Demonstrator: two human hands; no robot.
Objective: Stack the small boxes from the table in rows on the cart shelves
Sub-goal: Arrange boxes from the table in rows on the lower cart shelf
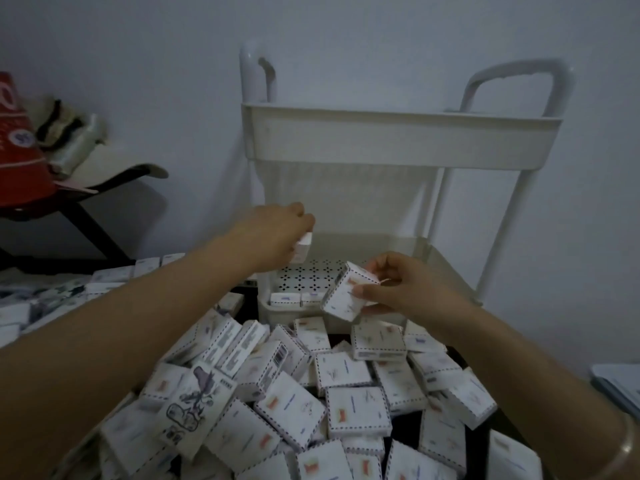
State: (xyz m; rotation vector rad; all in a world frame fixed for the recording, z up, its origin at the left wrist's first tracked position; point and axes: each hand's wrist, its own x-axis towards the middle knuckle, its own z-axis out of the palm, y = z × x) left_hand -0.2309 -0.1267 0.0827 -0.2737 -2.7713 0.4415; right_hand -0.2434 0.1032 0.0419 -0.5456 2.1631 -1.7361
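Left hand (277, 230) grips box (304, 241) over left side of shelf (408, 249) | right hand (405, 289) pinches tilted box (348, 292) just above front row (294, 298), nearer it | row runs left–right

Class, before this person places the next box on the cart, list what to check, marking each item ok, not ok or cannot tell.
1. Left hand holds a box: ok.
2. Right hand holds a second box: ok.
3. Shelf floor has bare room: ok.
4. Started row at the front edge lies straight: cannot tell, the rim hides it.
5. Top shelf has room: cannot tell.
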